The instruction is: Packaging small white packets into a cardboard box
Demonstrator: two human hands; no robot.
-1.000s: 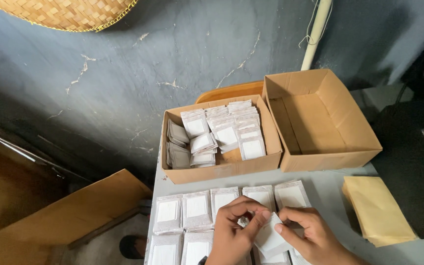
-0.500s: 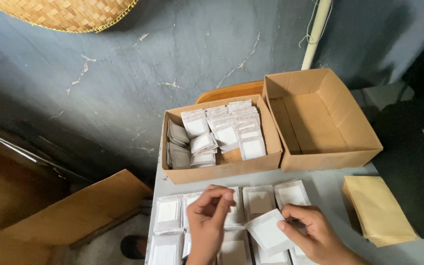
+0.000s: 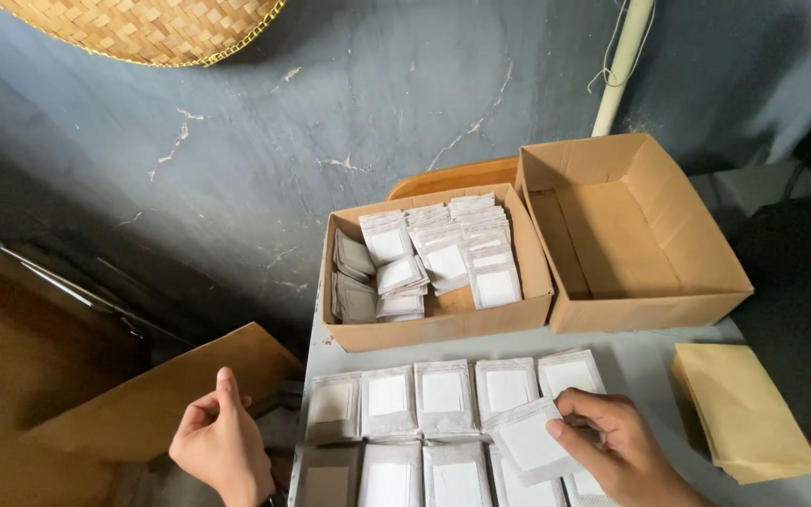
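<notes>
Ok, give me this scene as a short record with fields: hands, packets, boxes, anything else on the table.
Left hand: left hand open, off the table's left edge, holding nothing
Right hand: right hand pinching a white packet
Table: rows of flat packets laid side by side
Boxes: cardboard box of packets; empty cardboard box to its right
Other: brown envelopes at right; woven basket above

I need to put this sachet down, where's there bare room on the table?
Bare table shows between the sachet rows, the empty box and the brown envelopes. The empty box's floor is bare too. The sachet rows are edge to edge; the filled box is mostly full. The right hand holds a sachet.
</notes>
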